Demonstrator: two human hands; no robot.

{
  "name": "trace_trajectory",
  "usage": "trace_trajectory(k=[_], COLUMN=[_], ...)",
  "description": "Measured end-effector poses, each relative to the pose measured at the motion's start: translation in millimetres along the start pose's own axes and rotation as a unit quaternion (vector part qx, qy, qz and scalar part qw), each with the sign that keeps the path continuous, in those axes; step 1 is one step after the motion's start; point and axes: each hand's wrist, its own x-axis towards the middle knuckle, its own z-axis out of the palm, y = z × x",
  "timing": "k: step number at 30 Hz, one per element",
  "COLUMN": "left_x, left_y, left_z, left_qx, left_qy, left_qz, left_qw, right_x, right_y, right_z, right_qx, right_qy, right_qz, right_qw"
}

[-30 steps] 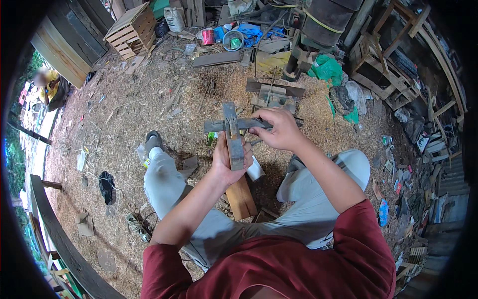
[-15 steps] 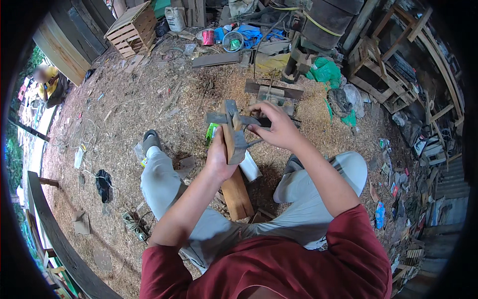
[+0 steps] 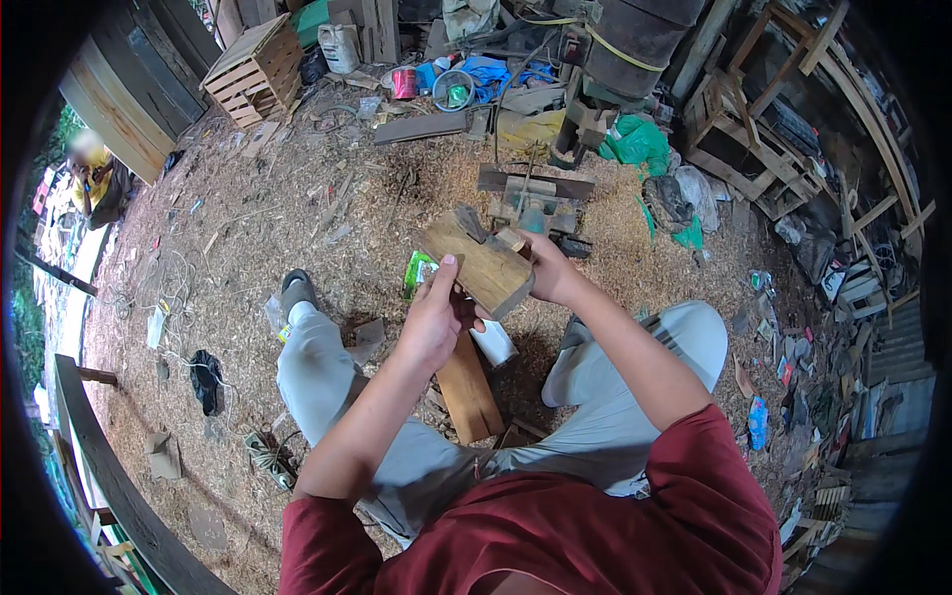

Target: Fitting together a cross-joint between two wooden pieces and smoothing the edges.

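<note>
A wooden hand plane (image 3: pixel 476 263) is held up in front of me, its broad face tilted toward me. A dark piece juts from its far end. My left hand (image 3: pixel 428 325) grips the near left edge, with the thumb on top and the other fingers partly hidden beneath. My right hand (image 3: pixel 552 273) closes round the right side; most of its fingertips are out of sight behind the block. Below, a wooden beam (image 3: pixel 470 397) lies between my legs, beside a white cylindrical object (image 3: pixel 495 343). A green packet (image 3: pixel 418 270) shows just left of the plane.
Wood shavings cover the ground. Ahead lies a dark metal and wood fixture (image 3: pixel 535 188). A slatted crate (image 3: pixel 256 69), a pink-red can (image 3: pixel 404 82) and a large drum (image 3: pixel 645 45) stand farther back. Wooden frames (image 3: pixel 754 149) line the right. A person (image 3: pixel 94 178) sits at far left.
The plane has turned from edge-on to showing its broad face. My right hand has moved from the crosspiece to the block's right side; my left thumb now lies on top.
</note>
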Motion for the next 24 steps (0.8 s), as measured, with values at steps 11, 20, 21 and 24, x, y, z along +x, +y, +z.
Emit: trace_trajectory(k=[11, 20, 21, 24], left_x=[2, 40, 43, 35], left_y=[2, -98, -122, -218], left_z=[-24, -122, -136, -173], left_qx=[0.092, 0.358, 0.468, 0.379], left_qy=[-0.120, 0.156, 0.200, 0.231], left_qz=[-0.060, -0.091, -0.104, -0.173], left_qw=[0.987, 0.916, 0.855, 0.880], right_x=[0, -21, -22, -19], right_y=[1, 7, 15, 22], right_z=[7, 7, 9, 21], right_qx=[0.065, -0.256, -0.255, -0.268], right_qy=[0.063, 0.127, 0.129, 0.103], right_qz=[-0.010, -0.068, -0.068, -0.064], right_qw=[0.996, 0.956, 0.956, 0.956])
